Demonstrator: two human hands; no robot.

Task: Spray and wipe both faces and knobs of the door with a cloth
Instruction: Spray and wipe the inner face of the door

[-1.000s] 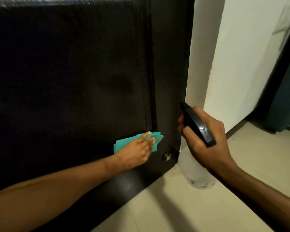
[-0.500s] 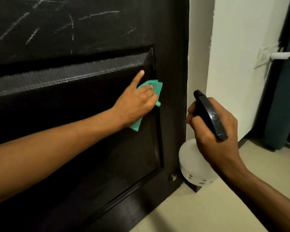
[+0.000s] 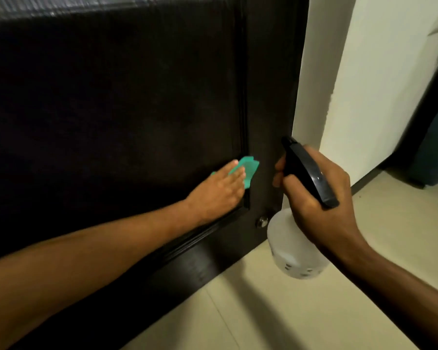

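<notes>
**A:** Why is my left hand (image 3: 216, 190) spread flat like that?

**B:** So the palm and the straight fingers (image 3: 234, 174) press the green cloth (image 3: 249, 170) broadly against the door (image 3: 111, 97). The cloth sits low on this face, at the right-hand edge of the recessed panel, with most of it hidden under the hand and only a folded corner showing past the fingertips. I'd judge a flat press gets into the moulding groove there better than a pinch would.

**A:** And the right?

**B:** My right hand (image 3: 314, 195) is clamped round the black head of the spray bottle (image 3: 297, 248), fingers wrapped at the front where the trigger should be, though I can't tell if they are squeezing it. The pale bottle body hangs below the fist, just beside the door's edge, nozzle aimed towards the door. I hold it close so I can wet the next patch without putting the cloth down.

**A:** How are the arms set?

**B:** The left forearm reaches long and low across the panel, wrist straight. The right is bent, wrist cocked upward. A small metal stud (image 3: 262, 221) sits near the bottom corner; it's blurred, possibly a stopper.
</notes>
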